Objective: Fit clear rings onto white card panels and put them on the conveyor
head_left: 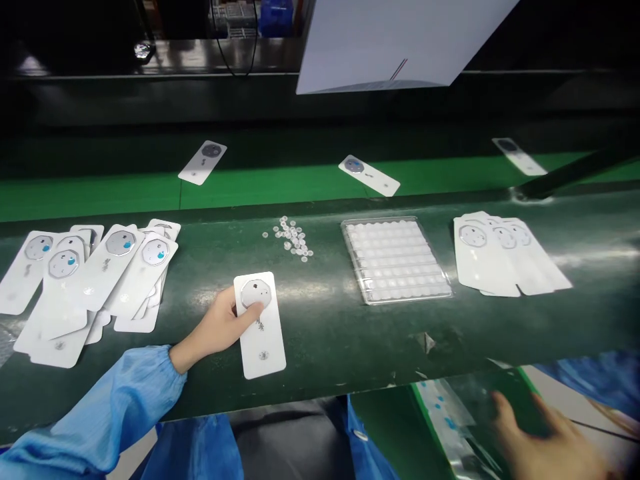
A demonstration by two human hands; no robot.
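Note:
My left hand (pixel 225 325) is closed on a white phone back cover (pixel 263 357), its thumb lying over the front just below the grey octagonal camera area. The cover is held near the bench's front edge. At the lower right, my right hand (pixel 545 433) is blurred by motion, with thumb and fingers apart and nothing visible in them. It is beside clear film strips with blue dots (pixel 445 413), which lie below the bench edge. Several small clear discs (pixel 293 237) are scattered on the bench beyond the held cover.
A loose pile of phone covers (pixel 105 277) lies at left, several with blue dots. A clear tray of white round pieces (pixel 390 260) sits right of centre. More covers (pixel 500 257) overlap at right. Others lie on the green belt (pixel 280 183) behind. A white board (pixel 390 40) hangs above.

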